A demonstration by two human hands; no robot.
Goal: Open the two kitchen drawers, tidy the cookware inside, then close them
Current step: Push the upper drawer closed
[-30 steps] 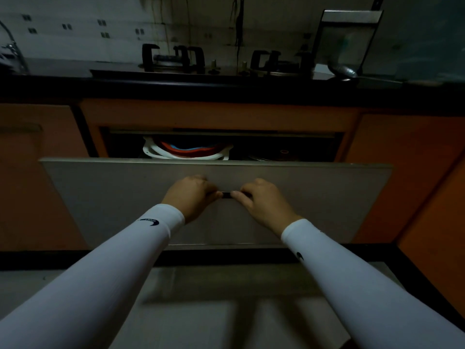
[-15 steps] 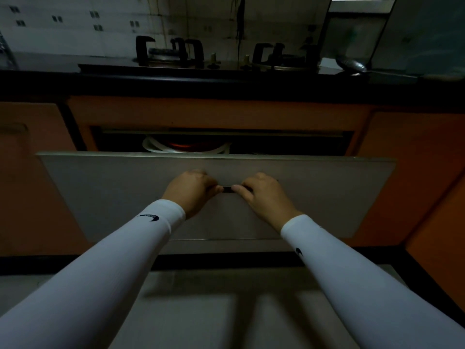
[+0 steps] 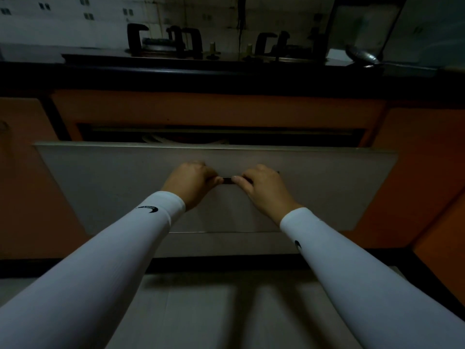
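A wide grey drawer front point(image 3: 100, 187) stands slightly out from the orange cabinet, leaving a narrow dark gap above it. My left hand point(image 3: 192, 182) and my right hand point(image 3: 261, 190) both grip the dark handle point(image 3: 227, 180) at the middle of the front, fingers curled round it. Through the gap only a sliver of a white rim point(image 3: 156, 140) of cookware shows; the rest of the inside is hidden. A second grey drawer front point(image 3: 226, 244) sits below, flush with the cabinet.
A black countertop point(image 3: 226, 76) runs above, with a gas hob point(image 3: 191, 44) and a metal ladle point(image 3: 362, 56) on it. Orange cabinet doors point(image 3: 422, 172) flank the drawer on both sides. Pale floor tiles point(image 3: 201, 311) lie below.
The drawer has slid inward with both hands on its handle. The gap above the front has narrowed, and the red and white cookware is nearly hidden.
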